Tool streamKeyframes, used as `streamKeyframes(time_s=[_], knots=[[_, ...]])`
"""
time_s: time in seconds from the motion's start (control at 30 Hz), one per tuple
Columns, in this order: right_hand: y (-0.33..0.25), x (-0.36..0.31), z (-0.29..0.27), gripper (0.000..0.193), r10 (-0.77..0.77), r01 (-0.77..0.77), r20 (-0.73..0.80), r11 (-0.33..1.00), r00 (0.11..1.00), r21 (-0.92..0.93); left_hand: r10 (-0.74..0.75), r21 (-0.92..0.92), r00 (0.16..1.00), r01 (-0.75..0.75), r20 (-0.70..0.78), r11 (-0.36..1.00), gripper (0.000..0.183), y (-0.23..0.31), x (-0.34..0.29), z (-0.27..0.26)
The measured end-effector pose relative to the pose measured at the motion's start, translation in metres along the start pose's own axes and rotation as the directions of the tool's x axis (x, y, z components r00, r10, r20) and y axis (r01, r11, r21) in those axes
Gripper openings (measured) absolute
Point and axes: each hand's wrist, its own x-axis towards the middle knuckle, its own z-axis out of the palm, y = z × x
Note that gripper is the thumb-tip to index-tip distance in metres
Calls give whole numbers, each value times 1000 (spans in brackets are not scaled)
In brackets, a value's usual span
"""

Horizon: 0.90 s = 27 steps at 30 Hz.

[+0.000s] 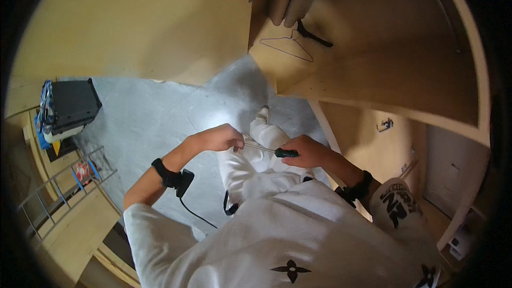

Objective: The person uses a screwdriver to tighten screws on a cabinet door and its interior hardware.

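Observation:
A screwdriver [286,153] with a dark green handle and a thin metal shaft lies across the space in front of my body. My right hand [306,150] is closed round its handle. At the far end of the shaft, the fingers of my left hand [225,137] pinch together, and the tip is hidden there. Both hands are held above my white-trousered legs [236,170]. Black straps circle both wrists, and a small black box [184,183] with a cable hangs from the left one.
An open wooden wardrobe [368,74] stands ahead on the right, with a wire hanger [288,48] and a black hanger [313,34] in it. A wooden panel [133,21] spans the upper left. Grey floor [160,106] carries a dark case [76,102]; a metal ladder-like frame [64,186] stands lower left.

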Motion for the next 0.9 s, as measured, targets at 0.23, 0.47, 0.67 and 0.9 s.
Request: streamKeyframes(time_s=[0.23, 0.47, 0.67, 0.9], knots=[[111, 124, 5, 62, 194, -217, 99, 886, 976, 409, -29, -148, 991, 10, -127, 989, 10, -139, 55, -76], [244, 225, 61, 64, 187, -114, -131, 896, 974, 430, -391, -881, 856, -144, -340, 451, 14, -316, 98, -83], [267, 251, 73, 69, 216, 29, -474, 889, 853, 458, -414, -852, 765, -330, -494, 408, 18, -329, 171, -78], [303, 271, 61, 59, 332, 117, -705, 854, 627, 506, -385, -846, 777, -340, -498, 410, 18, -323, 226, -100]])
